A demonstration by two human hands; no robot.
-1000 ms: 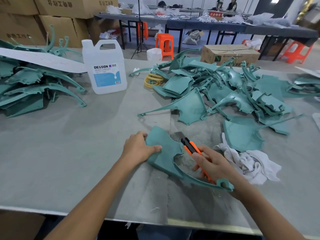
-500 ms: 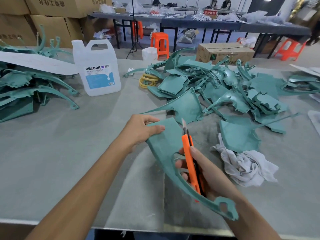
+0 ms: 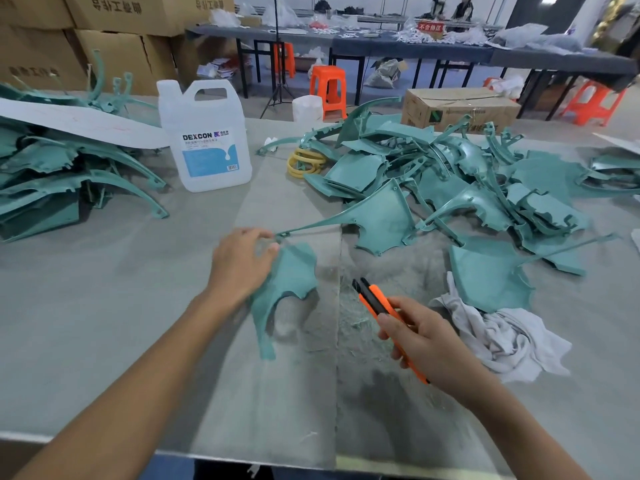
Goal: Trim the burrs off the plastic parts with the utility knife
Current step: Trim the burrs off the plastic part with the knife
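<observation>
While left hand [image 3: 242,261] grips teal plastic part [image 3: 292,271] by upper corner on table [image 3: 104,306], right hand [image 3: 426,341] clasps orange utility knife [image 3: 377,303]; knife tip points up-left toward part, clear gap between; part's narrow leg runs toward person.

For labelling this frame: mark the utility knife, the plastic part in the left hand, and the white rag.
utility knife [image 3: 375,301], head view, orange body near its black tip.
plastic part [image 3: 294,271], head view, broad flat panel.
white rag [image 3: 502,337], head view, middle of the crumpled cloth.

Jug [image 3: 207,140] stands between two part piles [image 3: 69,174] [image 3: 467,188]; rag [image 3: 502,337] lies right.
</observation>
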